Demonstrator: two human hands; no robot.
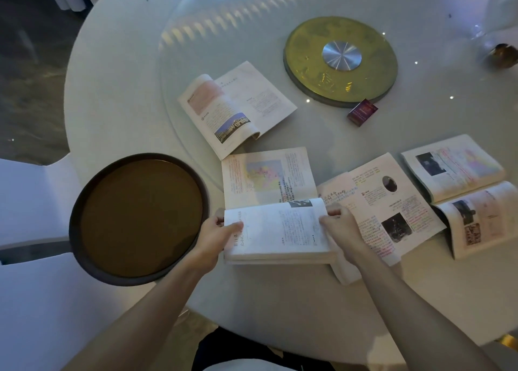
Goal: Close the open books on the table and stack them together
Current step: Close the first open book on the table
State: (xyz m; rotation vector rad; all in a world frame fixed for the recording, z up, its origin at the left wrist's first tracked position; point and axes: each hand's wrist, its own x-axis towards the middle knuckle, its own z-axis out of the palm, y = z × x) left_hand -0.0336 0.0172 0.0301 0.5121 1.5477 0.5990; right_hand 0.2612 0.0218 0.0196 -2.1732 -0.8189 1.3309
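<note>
Several open books lie on the round white table (120, 62). The nearest open book (274, 202) is in front of me, its near half of pages raised off the table. My left hand (215, 230) grips that raised half at its left edge, and my right hand (342, 225) grips it at the right edge. Just to the right lies a second open book (392, 202), partly under my right hand. At the far right is a third open book (471, 191). A fourth open book (238, 107) lies further back on the glass turntable.
A round dark tray (84, 202) with a brown inside sits at the left table edge. A gold disc with a silver hub (308, 70) marks the turntable's centre, with a small dark red box (363, 112) beside it. White chairs (28, 202) stand at the left.
</note>
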